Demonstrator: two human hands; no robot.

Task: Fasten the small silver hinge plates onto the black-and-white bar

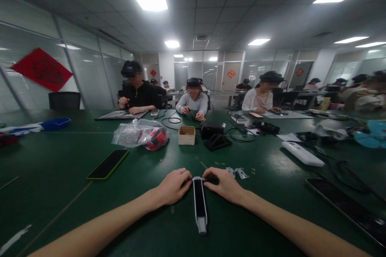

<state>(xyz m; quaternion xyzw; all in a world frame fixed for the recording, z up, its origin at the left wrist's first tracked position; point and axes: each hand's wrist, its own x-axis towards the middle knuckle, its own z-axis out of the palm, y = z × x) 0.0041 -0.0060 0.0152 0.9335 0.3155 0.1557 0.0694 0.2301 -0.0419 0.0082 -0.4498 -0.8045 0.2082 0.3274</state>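
Observation:
A long, narrow device [200,202] with a black face and a pale rim lies on the green table, pointing away from me. Its near end carries a light grey block; I cannot make out its exact kind. My left hand [175,186] is closed, its fingertips pinching the left side of the far end. Opposite it, my right hand [224,184] pinches the right side of that same end, thumb and forefinger curled together. Any small part between the fingertips is hidden. Just beyond my right hand lie small metal plates [241,173] and several tiny rings.
A green-edged phone [107,164] lies left. Farther back are a plastic bag [141,134] with red things, a small box [186,135] and a black stand [217,142]. At right are a white power bank [302,153], cables and a dark tablet-like slab [346,207]. People sit opposite.

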